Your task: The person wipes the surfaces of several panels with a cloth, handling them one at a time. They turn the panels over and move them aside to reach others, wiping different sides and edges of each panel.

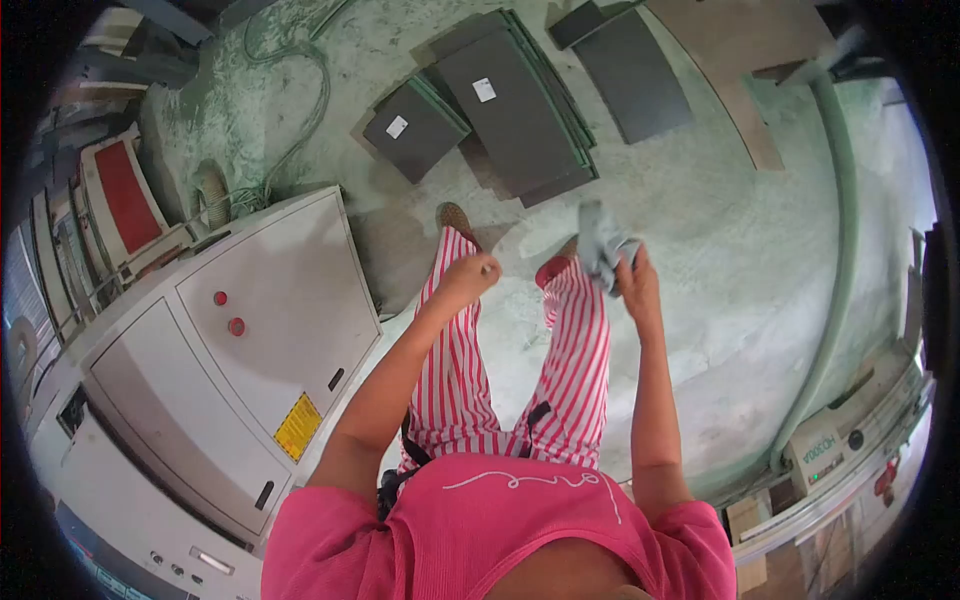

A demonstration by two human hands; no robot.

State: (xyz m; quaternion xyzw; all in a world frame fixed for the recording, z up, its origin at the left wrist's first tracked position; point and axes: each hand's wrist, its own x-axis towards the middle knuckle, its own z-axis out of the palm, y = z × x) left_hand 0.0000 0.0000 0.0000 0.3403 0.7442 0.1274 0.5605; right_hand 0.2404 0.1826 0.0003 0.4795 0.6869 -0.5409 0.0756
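My right hand (640, 284) is closed on a grey cloth (603, 242), which hangs from the fingers over my lower leg and is partly blurred. My left hand (472, 278) is held in front of my other leg with its fingers curled together; whether something small is inside cannot be made out. Both hands are above the pale green floor, apart from each other. Past my feet lie a large stack of dark panels (510, 110) and a smaller stack (412, 140), each with a white label on top.
A white machine cabinet (270, 300) with red buttons stands at the left. More dark panels (635, 75) and a brown board (740, 50) lie at the top right. A thick hose (845, 230) runs along the right toward another machine (835, 455). Cables (322, 85) trail at the upper left.
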